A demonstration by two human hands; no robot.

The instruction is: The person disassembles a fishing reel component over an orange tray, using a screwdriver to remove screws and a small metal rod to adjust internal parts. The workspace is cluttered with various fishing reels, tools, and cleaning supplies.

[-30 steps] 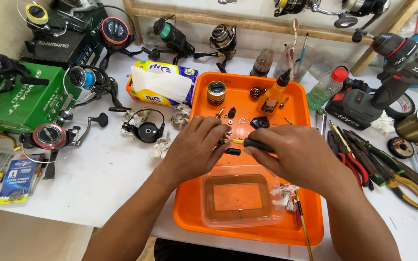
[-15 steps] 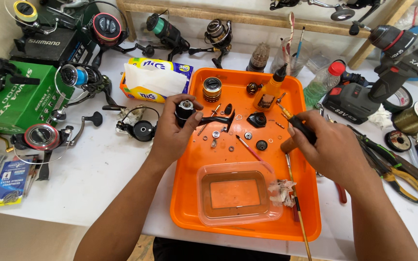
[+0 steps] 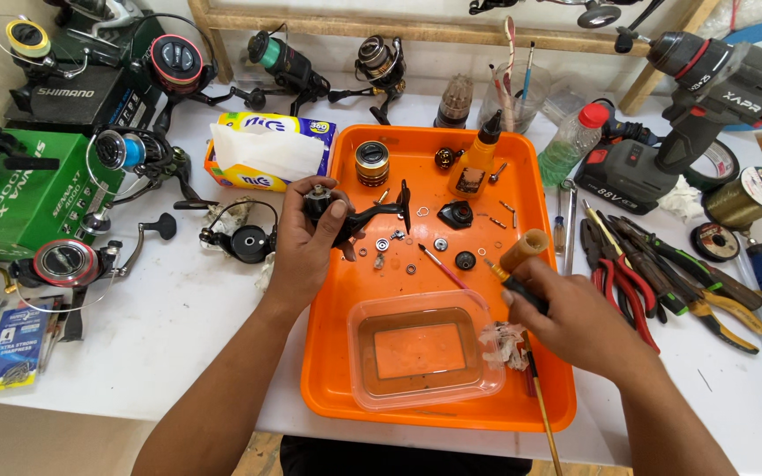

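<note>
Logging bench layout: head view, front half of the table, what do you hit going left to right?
Green box → red-spooled reel → left hand gripping a black reel part → orange tray → clear tub → right hand holding a screwdriver → pliers.

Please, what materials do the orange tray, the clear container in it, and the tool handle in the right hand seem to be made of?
Orange tray: likely plastic, smooth and evenly coloured, with a moulded rim.
Clear container: thin transparent plastic; the tray shows through it.
Tool handle in the right hand: looks like pale wood or cork, matte and tan; I cannot say which.
</note>
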